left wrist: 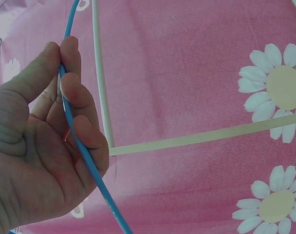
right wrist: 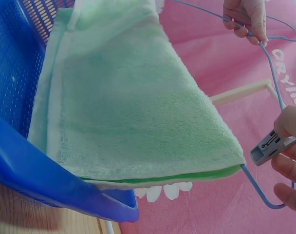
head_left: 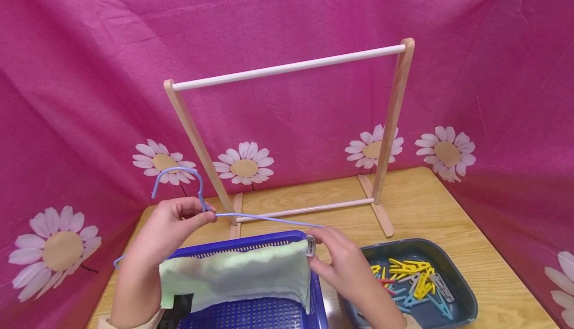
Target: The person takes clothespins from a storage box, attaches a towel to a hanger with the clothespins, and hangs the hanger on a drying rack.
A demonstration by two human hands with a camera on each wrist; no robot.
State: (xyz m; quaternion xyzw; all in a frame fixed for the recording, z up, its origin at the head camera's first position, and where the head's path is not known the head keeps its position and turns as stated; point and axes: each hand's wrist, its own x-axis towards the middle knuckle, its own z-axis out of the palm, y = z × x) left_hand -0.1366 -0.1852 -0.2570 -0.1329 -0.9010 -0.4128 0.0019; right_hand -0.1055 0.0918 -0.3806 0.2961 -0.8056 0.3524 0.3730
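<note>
My left hand (head_left: 177, 224) pinches the blue hanger (head_left: 291, 221) near its hook, thumb to fingertips; my right hand (head_left: 343, 259) pinches a grey clip (right wrist: 270, 147) just off the cloth's corner. The pale green cloth (head_left: 237, 274) hangs folded over the hanger's lower bar, above the basket (head_left: 318, 301). Draping looks done; I judge 2 steps left: fastening this clip and hooking onto the rack (head_left: 287, 68). My arm hides the cloth's far end.

The right hand (right wrist: 290, 166) pinches a gray clothespin (right wrist: 265, 150); the left hand (right wrist: 249, 18) grips a blue hanger (right wrist: 258, 188) bearing a green towel (right wrist: 133, 107).
</note>
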